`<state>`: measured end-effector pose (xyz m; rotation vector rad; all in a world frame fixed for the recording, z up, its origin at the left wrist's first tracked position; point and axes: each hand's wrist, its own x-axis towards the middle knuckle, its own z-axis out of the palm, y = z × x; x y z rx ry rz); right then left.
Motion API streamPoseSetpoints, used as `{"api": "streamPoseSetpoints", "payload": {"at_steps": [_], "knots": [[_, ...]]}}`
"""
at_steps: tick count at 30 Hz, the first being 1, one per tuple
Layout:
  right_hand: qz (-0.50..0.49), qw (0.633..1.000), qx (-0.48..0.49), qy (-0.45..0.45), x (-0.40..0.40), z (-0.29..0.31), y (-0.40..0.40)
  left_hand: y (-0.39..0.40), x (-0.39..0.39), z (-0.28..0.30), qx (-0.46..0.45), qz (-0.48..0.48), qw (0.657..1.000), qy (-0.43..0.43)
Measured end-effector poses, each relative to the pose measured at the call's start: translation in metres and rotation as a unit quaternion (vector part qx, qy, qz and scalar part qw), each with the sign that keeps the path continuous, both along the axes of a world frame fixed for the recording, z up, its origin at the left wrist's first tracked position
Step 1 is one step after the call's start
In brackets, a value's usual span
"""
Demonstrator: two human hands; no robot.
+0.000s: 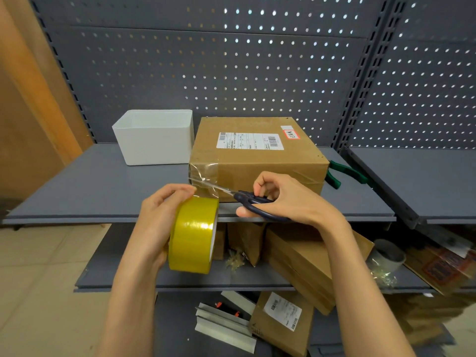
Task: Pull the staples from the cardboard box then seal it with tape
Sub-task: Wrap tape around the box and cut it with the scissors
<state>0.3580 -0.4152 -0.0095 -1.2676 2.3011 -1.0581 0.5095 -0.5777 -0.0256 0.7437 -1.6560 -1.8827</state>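
The left hand (157,222) grips the tape roll (192,235) in front of the shelf (103,186), fingers curled round it. The right hand (288,199) grasps scissors (247,200), blades at the clear strip running to the box (257,153). A white bin (154,137) stands left of the box, green pliers (345,173) right.

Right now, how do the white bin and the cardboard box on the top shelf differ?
The white bin is open-topped, plain and untaped; the cardboard box is closed, brown, carries printed labels and has clear tape over its front left corner. The bin sits further back and looks smaller; the box reaches nearer the shelf edge. Both rest side by side on the grey shelf.
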Motion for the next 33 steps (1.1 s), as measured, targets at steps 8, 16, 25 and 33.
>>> {"api": "streamPoseSetpoints", "payload": {"at_steps": [8, 16, 25, 33], "knots": [[0.000, 1.000, -0.008, -0.012, -0.0027, 0.0015, -0.0014, 0.0001, -0.0009, -0.0012, -0.004, 0.010, 1.000, -0.007], [0.012, 0.999, -0.014, -0.039, -0.0014, 0.0003, -0.0011, 0.0004, 0.0000, -0.0012, -0.003, 0.007, 1.000, -0.007], [0.023, 0.997, -0.020, -0.068, -0.0001, 0.0026, -0.0006, 0.0019, -0.0005, -0.0020, -0.002, 0.014, 1.000, -0.005], [0.023, 0.997, -0.027, -0.074, 0.0032, 0.0027, 0.0007, 0.0022, -0.0002, -0.0033, -0.003, 0.015, 1.000, -0.010]]}}
